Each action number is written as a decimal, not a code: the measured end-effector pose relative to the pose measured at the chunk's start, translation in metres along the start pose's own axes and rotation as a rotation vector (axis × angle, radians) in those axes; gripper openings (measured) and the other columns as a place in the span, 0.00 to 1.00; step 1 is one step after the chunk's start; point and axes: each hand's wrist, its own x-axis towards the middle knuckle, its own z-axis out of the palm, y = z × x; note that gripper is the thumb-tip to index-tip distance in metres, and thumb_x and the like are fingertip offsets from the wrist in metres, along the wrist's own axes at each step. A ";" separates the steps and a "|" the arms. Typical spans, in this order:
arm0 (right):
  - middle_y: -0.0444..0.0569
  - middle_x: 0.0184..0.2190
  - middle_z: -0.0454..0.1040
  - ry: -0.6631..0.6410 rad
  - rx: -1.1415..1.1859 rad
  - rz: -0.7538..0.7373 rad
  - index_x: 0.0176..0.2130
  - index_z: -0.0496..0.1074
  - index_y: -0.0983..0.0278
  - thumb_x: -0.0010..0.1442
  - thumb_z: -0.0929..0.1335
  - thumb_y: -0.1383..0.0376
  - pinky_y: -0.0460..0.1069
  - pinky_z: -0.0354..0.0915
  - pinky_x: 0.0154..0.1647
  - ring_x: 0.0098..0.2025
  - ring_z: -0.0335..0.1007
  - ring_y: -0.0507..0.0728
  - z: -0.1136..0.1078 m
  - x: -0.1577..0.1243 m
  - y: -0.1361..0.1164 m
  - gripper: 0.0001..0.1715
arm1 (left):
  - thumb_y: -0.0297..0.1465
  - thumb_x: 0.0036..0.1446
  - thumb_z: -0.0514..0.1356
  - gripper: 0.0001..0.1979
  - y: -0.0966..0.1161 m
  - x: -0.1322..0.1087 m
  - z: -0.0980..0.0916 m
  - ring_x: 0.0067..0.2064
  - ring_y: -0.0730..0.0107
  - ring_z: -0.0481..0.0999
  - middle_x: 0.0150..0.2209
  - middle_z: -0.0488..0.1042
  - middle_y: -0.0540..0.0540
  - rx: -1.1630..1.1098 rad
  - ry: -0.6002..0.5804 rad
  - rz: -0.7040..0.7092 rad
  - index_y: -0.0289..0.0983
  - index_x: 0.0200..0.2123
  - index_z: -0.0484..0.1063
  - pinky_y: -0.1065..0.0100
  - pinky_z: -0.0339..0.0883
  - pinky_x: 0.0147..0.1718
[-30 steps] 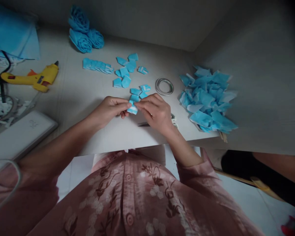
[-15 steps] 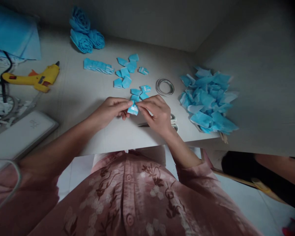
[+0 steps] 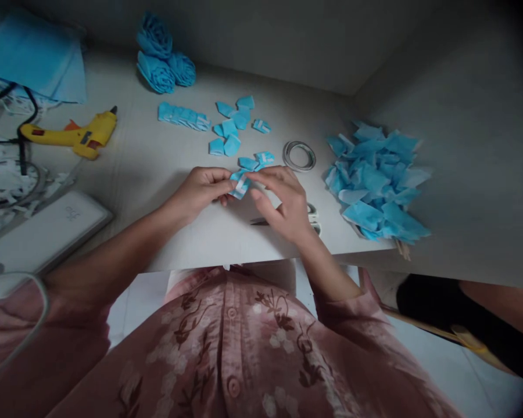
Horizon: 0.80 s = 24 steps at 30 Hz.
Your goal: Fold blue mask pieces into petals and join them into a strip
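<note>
A small piece of blue fabric-like sheet with a white strip across it is pinched between the thumb and fingers of my left hand. My right hand reaches in from the other side, its index fingertip touching the piece's upper right edge. The right thumb is spread away from that finger. Just beyond my fingers lie more cut blue pieces, one with white strips. Partly under my right hand is a pair of scissors with pale handles.
Tape rolls lie right of the pieces, a pile of blue petals farther right. Blue rosettes, a pleated strip, a yellow glue gun, blue sheets and a white power bank occupy the left.
The view has shifted slightly, so table items appear farther right. The held piece has turned and its white strip now slants. My right thumb and index finger look farther from the strip.
</note>
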 end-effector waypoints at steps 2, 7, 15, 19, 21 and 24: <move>0.53 0.49 0.82 -0.017 0.133 0.164 0.58 0.78 0.58 0.76 0.65 0.53 0.57 0.75 0.51 0.51 0.78 0.60 -0.001 0.001 0.004 0.20 | 0.38 0.52 0.72 0.12 0.002 -0.001 0.001 0.25 0.75 0.71 0.25 0.77 0.48 0.001 0.003 -0.002 0.36 0.28 0.78 0.71 0.64 0.27; 0.48 0.42 0.79 -0.179 0.507 0.397 0.64 0.71 0.57 0.71 0.69 0.43 0.51 0.75 0.39 0.42 0.77 0.56 0.007 0.002 0.019 0.31 | 0.41 0.52 0.73 0.15 0.004 -0.002 0.003 0.26 0.75 0.71 0.25 0.76 0.49 0.009 -0.028 0.013 0.36 0.28 0.76 0.72 0.65 0.26; 0.46 0.38 0.77 -0.302 0.634 0.406 0.66 0.69 0.58 0.68 0.71 0.42 0.51 0.76 0.41 0.39 0.76 0.55 0.019 0.011 0.027 0.37 | 0.40 0.51 0.73 0.15 0.004 -0.001 0.003 0.26 0.76 0.71 0.27 0.76 0.50 -0.003 -0.052 0.074 0.37 0.29 0.74 0.73 0.64 0.25; 0.45 0.37 0.77 -0.306 0.613 0.374 0.65 0.70 0.59 0.70 0.71 0.45 0.51 0.76 0.38 0.37 0.77 0.55 0.023 0.017 0.030 0.34 | 0.41 0.51 0.73 0.16 0.003 0.000 0.001 0.26 0.75 0.71 0.27 0.76 0.49 0.003 -0.058 0.071 0.37 0.29 0.74 0.72 0.64 0.25; 0.45 0.37 0.77 -0.300 0.601 0.347 0.66 0.70 0.59 0.70 0.71 0.45 0.51 0.76 0.37 0.36 0.77 0.55 0.024 0.020 0.033 0.33 | 0.41 0.52 0.72 0.14 0.004 0.000 -0.002 0.26 0.75 0.71 0.26 0.76 0.49 0.001 -0.041 0.055 0.37 0.30 0.75 0.72 0.64 0.26; 0.45 0.37 0.78 -0.310 0.628 0.353 0.66 0.70 0.58 0.69 0.71 0.43 0.52 0.77 0.36 0.37 0.77 0.56 0.023 0.026 0.038 0.36 | 0.42 0.55 0.70 0.14 0.005 0.001 -0.005 0.27 0.73 0.73 0.26 0.77 0.47 -0.045 -0.007 0.033 0.37 0.31 0.77 0.71 0.65 0.27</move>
